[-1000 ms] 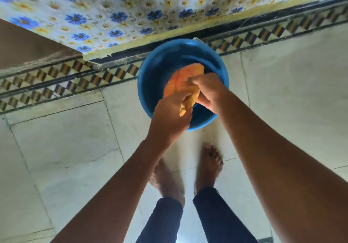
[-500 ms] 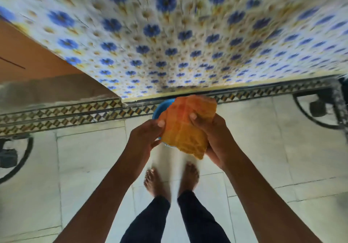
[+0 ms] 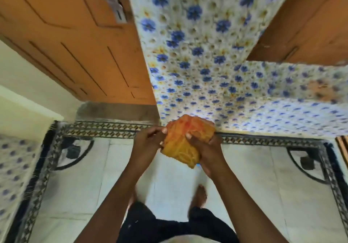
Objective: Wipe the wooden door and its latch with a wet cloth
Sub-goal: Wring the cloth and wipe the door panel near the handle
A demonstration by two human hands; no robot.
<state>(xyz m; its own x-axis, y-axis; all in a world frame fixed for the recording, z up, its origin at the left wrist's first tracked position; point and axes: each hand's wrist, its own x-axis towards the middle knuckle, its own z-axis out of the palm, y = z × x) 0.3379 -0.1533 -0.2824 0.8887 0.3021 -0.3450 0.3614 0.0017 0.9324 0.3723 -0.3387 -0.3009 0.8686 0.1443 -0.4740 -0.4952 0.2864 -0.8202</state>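
Pale floor tiles underfoot, bare feet near the bottom. Both hands hold the bunched orange cloth out front: left hand fingers pinch its left edge, right hand fingers wrap the right side. Just beyond sits a patterned border strip, then blue-flower wall tiles. Wooden door stands up left, its metal latch blurry, well apart from the cloth.

Blue-flowered wall tiles, pale floor
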